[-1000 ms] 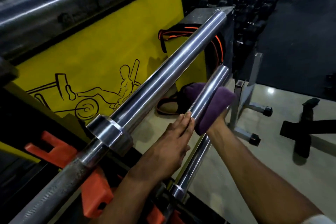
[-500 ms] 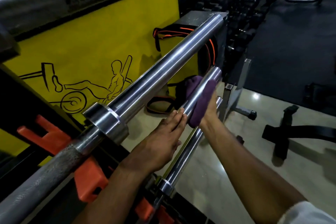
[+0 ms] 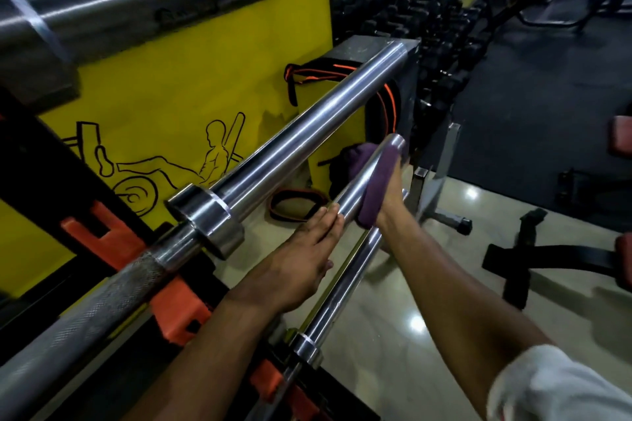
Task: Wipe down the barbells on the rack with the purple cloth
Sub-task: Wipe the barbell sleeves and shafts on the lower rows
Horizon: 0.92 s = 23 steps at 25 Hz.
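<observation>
The purple cloth (image 3: 378,186) is wrapped against the right side of the lower barbell sleeve (image 3: 364,181), near that sleeve's free end. The cloth covers a stretch running from just short of the end cap back toward the person. The sleeve's long axis runs from 7 o'clock, at the rack, to 1 o'clock, at the free end.

The right hand (image 3: 388,200) sits under and behind the cloth and is mostly hidden by it. Judged from the way the cloth folds over the steel, the right fingers grasp the cloth around the sleeve, but the fingers themselves do not show. The left hand (image 3: 301,260) lies at 7 o'clock from the cloth, just beside it. Its fingers (image 3: 330,217) are straight and released, resting flat on the left side of the same sleeve to steady it.

The right hand is the nearer hand to the cloth and does the wiping. The unwiped length of this sleeve lies from the cloth toward 7 o'clock, down to the collar (image 3: 306,347), so the coming stroke follows the bar axis.

The upper barbell (image 3: 273,161) lies parallel at 10 o'clock, untouched by either hand. Orange rack cradles (image 3: 178,308) carry both bars. A yellow wall panel (image 3: 191,85) stands behind.
</observation>
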{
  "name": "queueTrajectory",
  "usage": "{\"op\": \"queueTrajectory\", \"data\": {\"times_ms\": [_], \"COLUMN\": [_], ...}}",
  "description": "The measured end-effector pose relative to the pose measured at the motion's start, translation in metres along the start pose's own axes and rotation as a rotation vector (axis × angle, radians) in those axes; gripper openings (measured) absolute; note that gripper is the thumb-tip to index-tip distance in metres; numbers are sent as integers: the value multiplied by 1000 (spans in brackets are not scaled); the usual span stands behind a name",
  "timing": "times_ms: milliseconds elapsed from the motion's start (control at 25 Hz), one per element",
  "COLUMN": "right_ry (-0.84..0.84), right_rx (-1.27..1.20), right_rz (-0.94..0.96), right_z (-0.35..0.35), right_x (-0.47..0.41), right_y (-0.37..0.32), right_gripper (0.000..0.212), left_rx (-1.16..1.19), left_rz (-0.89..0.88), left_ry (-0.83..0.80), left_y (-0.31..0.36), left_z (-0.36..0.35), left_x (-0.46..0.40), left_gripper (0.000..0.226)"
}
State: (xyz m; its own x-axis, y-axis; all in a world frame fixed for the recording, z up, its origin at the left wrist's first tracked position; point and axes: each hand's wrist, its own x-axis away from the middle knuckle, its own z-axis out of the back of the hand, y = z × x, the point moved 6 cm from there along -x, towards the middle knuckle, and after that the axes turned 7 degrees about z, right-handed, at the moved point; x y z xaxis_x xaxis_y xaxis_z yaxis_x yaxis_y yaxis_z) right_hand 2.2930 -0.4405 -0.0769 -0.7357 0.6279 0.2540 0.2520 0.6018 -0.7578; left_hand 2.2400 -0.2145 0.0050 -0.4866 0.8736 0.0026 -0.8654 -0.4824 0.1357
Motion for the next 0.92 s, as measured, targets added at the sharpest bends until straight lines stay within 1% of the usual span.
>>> {"op": "queueTrajectory", "data": {"times_ms": [120, 200, 320, 400, 480, 520, 600, 680, 800, 920], "right_ry": [-113, -168, -127, -65, 41, 79, 117, 98, 12, 34], "right_rx": [71, 33, -15, -16, -13, -14, -11, -1, 23, 121], "right_rz": [-61, -69, -76, -80, -58, -53, -45, -56, -107, -87], "right_z": [-1, 4, 1, -10, -17, -19, -19, -17, -21, -16], "right_x": [27, 34, 54, 61, 56, 55, 59, 76, 112, 105], "right_y": [12, 16, 33, 28, 11, 4, 4, 30, 65, 53], "right_gripper": [94, 91, 79, 75, 66, 64, 69, 64, 53, 53], "left_rx": [-20, -34, 28, -48, -164, -176, -166, -154, -163, -156], "left_rz": [15, 12, 128, 136, 82, 85, 109, 131, 133, 143], "left_ry": [22, 107, 237, 222, 142, 122, 131, 135, 140, 128], "left_y": [0, 6, 2, -3, -5, -9, -12, -10, -11, -11], "left_z": [5, 16, 36, 29, 12, 6, 3, 4, 3, 3], "left_x": [1, 7, 47, 85, 119, 130, 140, 141, 140, 139], "left_gripper": [70, 63, 52, 51, 52, 53, 54, 54, 54, 54]}}
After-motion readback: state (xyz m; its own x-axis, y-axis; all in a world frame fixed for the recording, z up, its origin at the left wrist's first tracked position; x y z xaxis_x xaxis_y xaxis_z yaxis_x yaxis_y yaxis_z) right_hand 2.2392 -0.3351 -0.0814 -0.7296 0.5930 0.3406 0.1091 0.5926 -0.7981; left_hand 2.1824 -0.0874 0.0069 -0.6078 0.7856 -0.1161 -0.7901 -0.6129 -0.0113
